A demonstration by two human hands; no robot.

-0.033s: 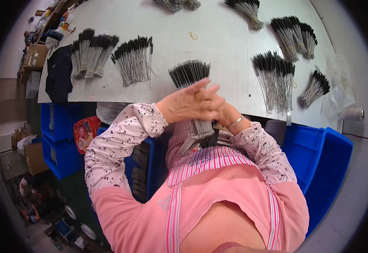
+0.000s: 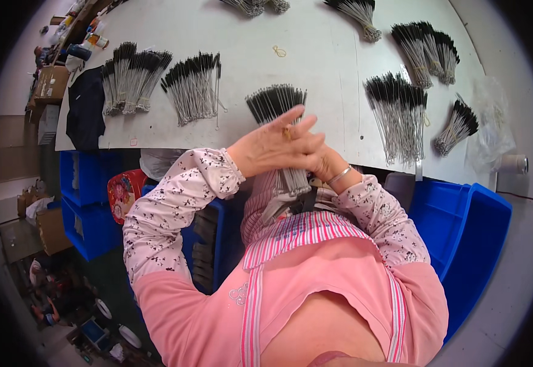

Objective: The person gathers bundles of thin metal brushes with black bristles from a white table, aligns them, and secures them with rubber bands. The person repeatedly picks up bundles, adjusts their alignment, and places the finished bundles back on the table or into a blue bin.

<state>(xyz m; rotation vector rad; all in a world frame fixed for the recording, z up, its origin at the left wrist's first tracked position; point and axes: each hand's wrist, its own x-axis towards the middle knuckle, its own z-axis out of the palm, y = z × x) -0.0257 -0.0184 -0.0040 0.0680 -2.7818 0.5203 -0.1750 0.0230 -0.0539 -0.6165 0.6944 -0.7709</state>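
Note:
Close to my body, over the table's near edge, I hold a bundle of thin wire brushes [image 2: 272, 101] with black bristle ends pointing away from me and twisted wire stems toward me. My left hand [image 2: 272, 148] lies across the stems, closed on them, with its index finger stretched along the front. A ring shows on one of its fingers. At the bundle's right side is my right hand [image 2: 326, 164], with a bangle on the wrist; it closes on the stems, its fingers mostly behind the left hand. Below the hands the stem ends [image 2: 292, 183] stick out.
The white table [image 2: 315, 67] carries loose brushes [image 2: 194, 88] at left, a spread pile [image 2: 396, 119] at right and several tied bundles [image 2: 425, 52]. A rubber band [image 2: 279, 51] lies mid-table. Dark cloth [image 2: 85, 110] hangs at left; a blue bin [image 2: 474, 226] stands at right.
The bundle and both hands have shifted very slightly away from me, the left hand's fingers turning a little. Everything on the table stays in place.

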